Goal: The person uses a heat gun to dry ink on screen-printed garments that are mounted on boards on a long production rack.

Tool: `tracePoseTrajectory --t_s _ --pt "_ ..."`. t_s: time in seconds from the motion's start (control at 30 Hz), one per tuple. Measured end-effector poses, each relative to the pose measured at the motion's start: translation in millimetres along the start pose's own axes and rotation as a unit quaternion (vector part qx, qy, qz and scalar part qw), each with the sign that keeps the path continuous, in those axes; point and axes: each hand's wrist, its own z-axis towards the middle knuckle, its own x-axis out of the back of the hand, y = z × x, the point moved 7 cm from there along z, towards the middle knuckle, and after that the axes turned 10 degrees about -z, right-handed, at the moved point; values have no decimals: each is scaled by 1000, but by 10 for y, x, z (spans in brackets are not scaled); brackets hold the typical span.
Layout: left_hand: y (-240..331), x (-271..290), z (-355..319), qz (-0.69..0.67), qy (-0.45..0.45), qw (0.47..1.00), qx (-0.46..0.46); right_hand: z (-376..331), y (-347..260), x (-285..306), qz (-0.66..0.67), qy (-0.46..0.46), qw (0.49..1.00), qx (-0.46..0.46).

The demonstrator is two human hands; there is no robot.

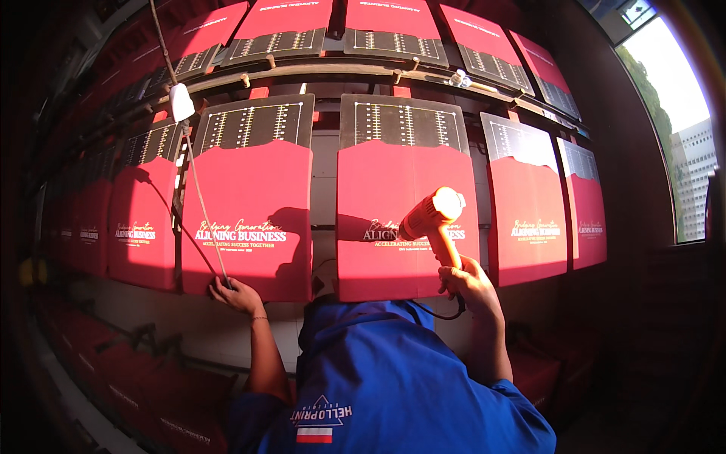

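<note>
My right hand grips the handle of an orange heat gun, held in front of a red printed fabric piece on a dark board. The gun's nozzle hides part of the pale lettering. A dark lead runs down from its handle. At the lower edge of the neighbouring red fabric piece, my left hand has its fingers bent around a thin cord. The cord rises to a white block-shaped connector. The grip on the cord is partly hidden.
More red printed pieces on dark boards stand in tilted rows on both sides. A wooden rail with pegs crosses behind, below another row. A bright window is at the right. Further red pieces lie low at the left.
</note>
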Motion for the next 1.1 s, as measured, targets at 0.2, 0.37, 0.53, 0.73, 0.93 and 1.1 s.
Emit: tracePoseTrajectory --t_s 0.2,0.37,0.53,0.73,0.93,1.1 --pt "5 4 6 1 -2 1000 -7 84 0 -77 14 22 999 29" --pt "24 4 10 -5 -4 1000 6 148 -8 -116 -7 17 1000 7" --pt "43 25 14 -2 -10 1000 11 166 -53 -197 -14 -25 1000 -6" --pt "87 36 6 9 -9 1000 0 137 -50 -281 -18 -32 999 21" --pt "96 33 3 5 -5 1000 -7 228 -53 -334 -30 -11 999 36" --pt "78 34 13 -9 -9 1000 -5 252 -85 -327 -28 -24 999 10"
